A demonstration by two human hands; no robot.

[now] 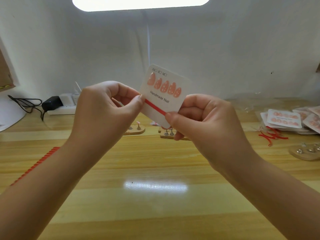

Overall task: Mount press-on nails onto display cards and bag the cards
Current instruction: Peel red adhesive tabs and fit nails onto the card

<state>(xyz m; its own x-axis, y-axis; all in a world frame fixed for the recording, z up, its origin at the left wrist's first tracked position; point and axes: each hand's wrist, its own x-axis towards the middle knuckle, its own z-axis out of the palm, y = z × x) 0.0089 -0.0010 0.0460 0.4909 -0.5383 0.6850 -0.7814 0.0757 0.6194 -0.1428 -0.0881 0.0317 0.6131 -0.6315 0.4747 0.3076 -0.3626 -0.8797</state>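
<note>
The left hand [103, 103] pinched the left end of the red strip [154, 106] on the card [166, 94], held above the table [155, 161]. The right hand [204, 116] gripped the card's right edge, pinching the strip's right end. Right of the card lay finished cards [285, 118].

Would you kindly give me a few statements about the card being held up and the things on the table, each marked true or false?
1. Both hands hold the display card above the table. True.
2. The card carries two full rows of nails. False: only one row of five pink nails shows, above the printed words.
3. A red strip runs across the card between the left hand and the right hand. True.
4. The pile of finished cards lies at the table's left edge. False: it lies on the right.
5. A black adapter sits plugged in at the back left. True.
</note>
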